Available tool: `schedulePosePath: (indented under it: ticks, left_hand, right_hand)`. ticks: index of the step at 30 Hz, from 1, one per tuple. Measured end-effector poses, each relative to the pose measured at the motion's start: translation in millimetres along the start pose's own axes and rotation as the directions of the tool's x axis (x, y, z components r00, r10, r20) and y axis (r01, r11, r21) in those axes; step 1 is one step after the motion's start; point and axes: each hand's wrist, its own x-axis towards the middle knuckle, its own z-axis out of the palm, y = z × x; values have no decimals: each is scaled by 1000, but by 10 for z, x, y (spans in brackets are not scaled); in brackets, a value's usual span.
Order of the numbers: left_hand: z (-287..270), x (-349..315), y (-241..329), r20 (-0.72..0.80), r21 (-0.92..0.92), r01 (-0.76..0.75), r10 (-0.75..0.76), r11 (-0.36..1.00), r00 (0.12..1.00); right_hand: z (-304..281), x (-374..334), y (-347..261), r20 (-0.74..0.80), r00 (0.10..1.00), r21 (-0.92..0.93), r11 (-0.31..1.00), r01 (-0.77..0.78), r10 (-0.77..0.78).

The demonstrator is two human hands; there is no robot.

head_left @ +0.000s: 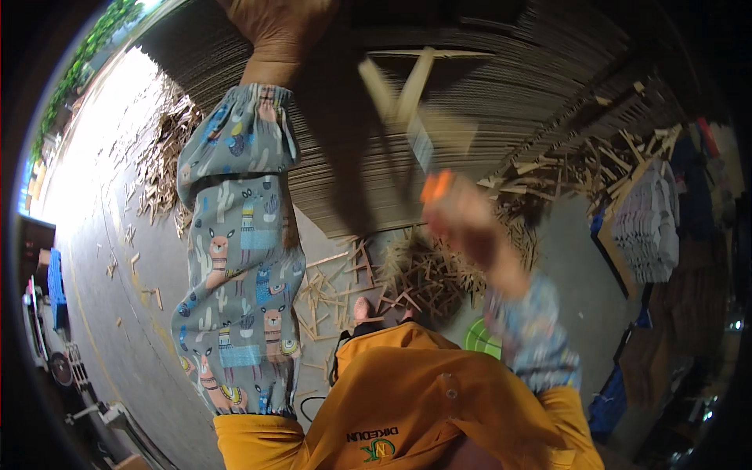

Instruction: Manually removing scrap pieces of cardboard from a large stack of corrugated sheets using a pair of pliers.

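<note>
My left hand reaches up to the top edge of the view, over a large stack of cardboard sheets. Its fingers are cut off by the edge and in shade, so I cannot tell what they touch. My right hand, smeared by motion, is closed around an orange utility knife. The knife's flat pale blade points up toward the stack's layered side. Just beyond the blade tip, two pale cardboard strips stick out in a V shape, blurred as well.
Cardboard offcuts litter the floor around my feet, with heaps at the left and right. A round green object sits beside my right sleeve. Bundled pale sheets stand at the right.
</note>
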Motion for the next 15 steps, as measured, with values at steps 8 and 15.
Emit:
schedulePosePath:
  ticks: [8, 15]
  left_hand:
    - [31, 21, 107, -10, -61, 26, -26, 998, 1000]
    - [38, 64, 126, -23, -41, 8, -9, 999, 1000]
  right_hand:
    - [-388, -359, 423, 161, 962, -105, 973, -205, 220]
    - [-555, 456, -566, -174, 985, -162, 987, -14, -15]
